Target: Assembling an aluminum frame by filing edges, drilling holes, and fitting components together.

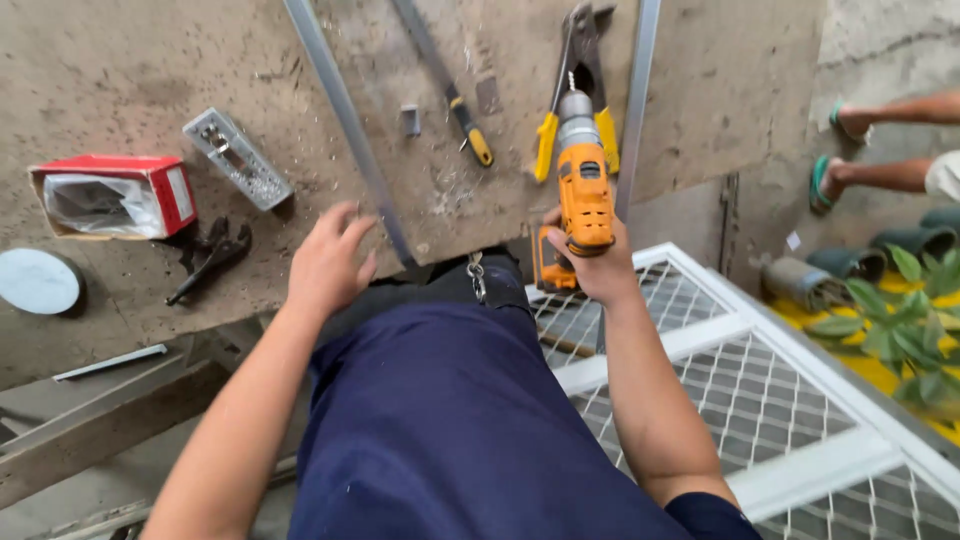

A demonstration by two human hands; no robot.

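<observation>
Right hand (pixel 590 262) clenched around the grip of an orange cordless drill (pixel 583 195), chuck pointing away from the person, over the near edge of the worn brown table (pixel 120 70). Drill sits just in front of yellow-handled pliers (pixel 575 100) and beside a long grey metal strip (pixel 637 100) running off the table edge. Left hand (pixel 330 262) released, fingers (pixel 350 225) loosely spread, holding nothing, hovering at the near end of a second grey metal strip (pixel 345 115) that lies diagonally. Between the strips: a yellow-handled screwdriver (pixel 455 95). Far left: an open red and white cardboard box (pixel 115 195) with a clear plastic bag inside, rectangular, lying on its side. Beside it a perforated grey metal bracket (pixel 238 158), black pliers (pixel 210 255), a round white disc (pixel 38 280). White mesh frame (pixel 740 390) below right. Another person's feet in green sandals (pixel 835 150) at upper right, green plant (pixel 900 320) near them.
</observation>
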